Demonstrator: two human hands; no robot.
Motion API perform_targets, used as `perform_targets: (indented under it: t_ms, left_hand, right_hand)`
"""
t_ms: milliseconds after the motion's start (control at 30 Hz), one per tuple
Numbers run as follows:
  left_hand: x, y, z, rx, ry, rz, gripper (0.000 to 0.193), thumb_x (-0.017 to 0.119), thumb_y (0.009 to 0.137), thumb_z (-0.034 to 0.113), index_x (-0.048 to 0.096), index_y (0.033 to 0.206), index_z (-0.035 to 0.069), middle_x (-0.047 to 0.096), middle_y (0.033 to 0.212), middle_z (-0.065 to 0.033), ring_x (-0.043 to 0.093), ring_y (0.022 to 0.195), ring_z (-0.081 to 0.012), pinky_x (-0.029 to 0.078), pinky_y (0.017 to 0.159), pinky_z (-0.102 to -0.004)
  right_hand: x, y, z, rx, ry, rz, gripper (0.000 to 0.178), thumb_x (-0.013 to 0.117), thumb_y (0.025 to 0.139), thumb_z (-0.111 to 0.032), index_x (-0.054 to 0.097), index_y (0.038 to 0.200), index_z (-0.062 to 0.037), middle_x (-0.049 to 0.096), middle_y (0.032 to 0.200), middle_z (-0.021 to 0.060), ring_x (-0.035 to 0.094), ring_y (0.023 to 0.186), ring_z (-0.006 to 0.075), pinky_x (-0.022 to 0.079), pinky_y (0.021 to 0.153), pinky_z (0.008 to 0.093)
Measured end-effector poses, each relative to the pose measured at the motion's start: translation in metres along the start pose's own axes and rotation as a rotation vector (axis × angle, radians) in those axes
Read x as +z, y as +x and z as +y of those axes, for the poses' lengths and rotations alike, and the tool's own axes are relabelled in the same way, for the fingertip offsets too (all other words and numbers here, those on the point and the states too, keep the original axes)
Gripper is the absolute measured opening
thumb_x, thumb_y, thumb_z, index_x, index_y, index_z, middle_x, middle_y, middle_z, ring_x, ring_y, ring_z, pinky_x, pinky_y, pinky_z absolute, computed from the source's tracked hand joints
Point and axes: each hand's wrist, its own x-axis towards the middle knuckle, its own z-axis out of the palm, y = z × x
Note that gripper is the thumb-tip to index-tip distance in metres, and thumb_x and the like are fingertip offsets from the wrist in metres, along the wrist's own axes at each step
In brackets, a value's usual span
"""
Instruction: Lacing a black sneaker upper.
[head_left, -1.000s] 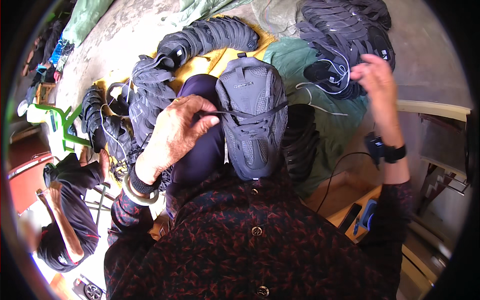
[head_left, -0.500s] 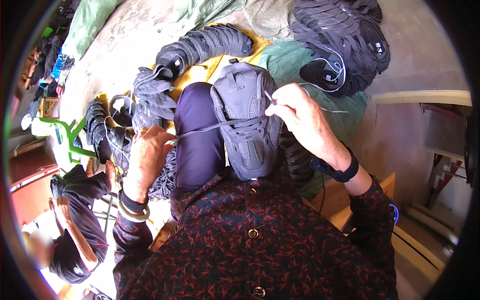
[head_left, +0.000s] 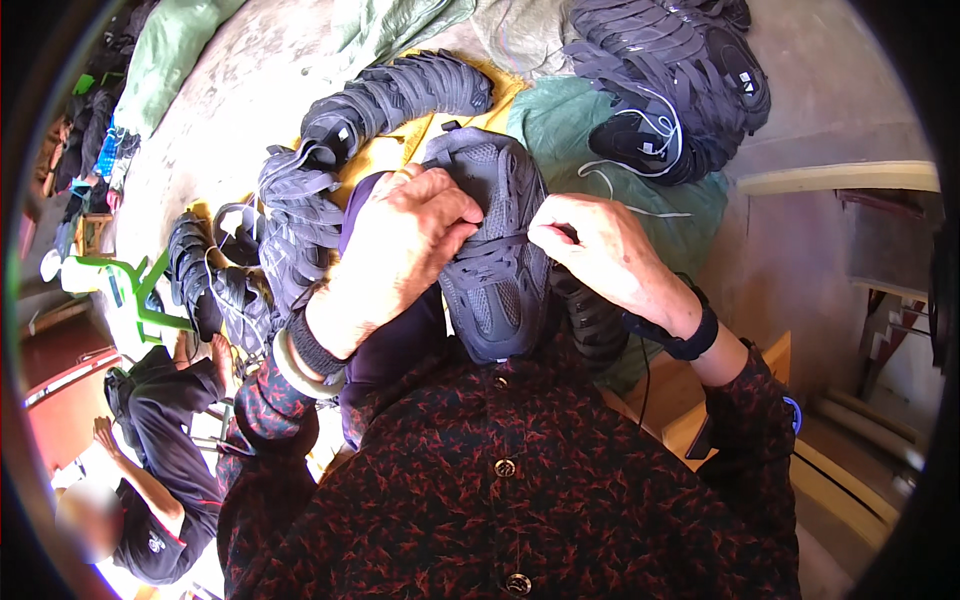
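A dark grey lace-up sneaker point(head_left: 494, 310) rests on my lap, its toe toward me. Its grey shoelace point(head_left: 498, 244) runs across the upper between my two hands. My left hand point(head_left: 405, 240) reaches over the left side of the shoe, thumb and fingers pinched on the lace by the tongue. At the shoe's right edge, my right hand point(head_left: 605, 245) is closed, with the lace in its fingertips. The fingers partly cover the lace ends. My left hand hides part of the tongue and collar.
Long rows of nested dark sneakers point(head_left: 400, 95) lie on yellow and green sheets ahead. Another pile of sneakers point(head_left: 670, 90) with a white cord is at the far right. A green plastic stool point(head_left: 135, 295) and a seated person point(head_left: 165, 460) are at the left.
My left hand has moved right and up from beside my leg onto the shoe, drawing its lace end inward. My right hand has lowered slightly, staying by the shoe's right edge.
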Motion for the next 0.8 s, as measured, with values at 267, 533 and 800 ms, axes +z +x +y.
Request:
perform_targets:
  t_ms: [267, 533, 800]
  left_hand:
    - [0.017, 0.015, 0.002, 0.047, 0.015, 0.02, 0.018, 0.079, 0.074, 0.005, 0.07, 0.09, 0.006, 0.064, 0.087, -0.009, 0.063, 0.085, -0.0301, 0.049, 0.079, -0.0393]
    - [0.036, 0.017, -0.004, 0.002, -0.135, 0.11, 0.01, 0.073, 0.069, 0.003, 0.069, 0.077, 0.007, 0.065, 0.074, -0.0074, 0.067, 0.07, -0.0272, 0.054, 0.063, -0.0373]
    - [0.021, 0.005, 0.005, -0.036, -0.027, -0.142, 0.009, 0.075, 0.081, 0.019, 0.073, 0.09, 0.019, 0.063, 0.082, -0.002, 0.065, 0.087, -0.025, 0.045, 0.08, -0.0398]
  right_hand:
    - [0.002, 0.009, -0.002, -0.138, -0.149, 0.078, 0.013, 0.066, 0.083, -0.01, 0.054, 0.078, -0.0075, 0.05, 0.072, 0.0075, 0.055, 0.062, 0.0279, 0.045, 0.059, 0.0387]
    - [0.016, 0.007, -0.006, -0.157, -0.037, 0.177, 0.009, 0.067, 0.078, -0.008, 0.058, 0.08, -0.0068, 0.06, 0.078, 0.0125, 0.063, 0.07, 0.0331, 0.05, 0.062, 0.0418]
    - [0.009, 0.002, -0.004, 0.051, -0.019, -0.089, 0.022, 0.068, 0.091, -0.023, 0.065, 0.087, -0.002, 0.07, 0.085, 0.017, 0.069, 0.085, 0.0362, 0.053, 0.074, 0.0438]
